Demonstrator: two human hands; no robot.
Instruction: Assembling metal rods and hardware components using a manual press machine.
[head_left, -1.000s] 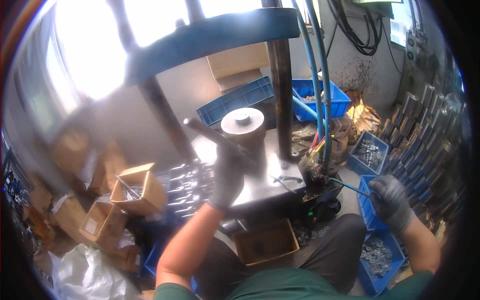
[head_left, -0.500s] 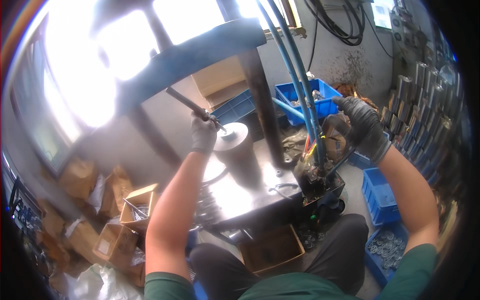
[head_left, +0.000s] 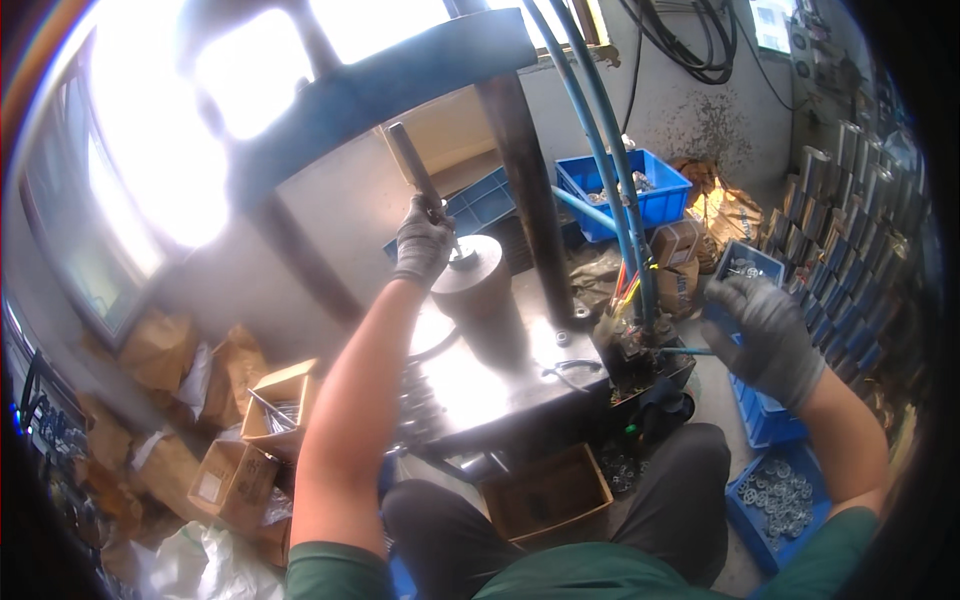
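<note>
At the far left, open cardboard boxes (head_left: 280,400) sit on the floor among crumpled brown paper and a white plastic bag (head_left: 195,565); one box holds thin metal pieces.

The person's left hand (head_left: 422,245), in a grey knit glove, reaches up over the press. Its grip is wrapped tight around a dark metal rod (head_left: 418,185) that slants up and to the left, with the rod's lower end meeting the top of a round steel die block (head_left: 480,285). The block stands on the shiny steel bench (head_left: 500,375) of the press, just left of a dark upright column (head_left: 530,190) that carries a blue crossbeam (head_left: 370,85).

Right of the column, blue hoses (head_left: 600,170) run down to a small control block (head_left: 640,345) at the bench's edge, where coloured wires show. A thin lever (head_left: 685,351) juts out of it to the right.

The right hand (head_left: 765,335), also in a grey glove, is at the end of that lever, fingers curled over; whether the grip actually pinches the lever cannot be told.

Behind stands a blue plastic bin (head_left: 625,190) of metal parts, and by the right knee a blue tray (head_left: 775,500) of ring-shaped washers. An open brown box (head_left: 545,495) lies under the bench between the knees.
</note>
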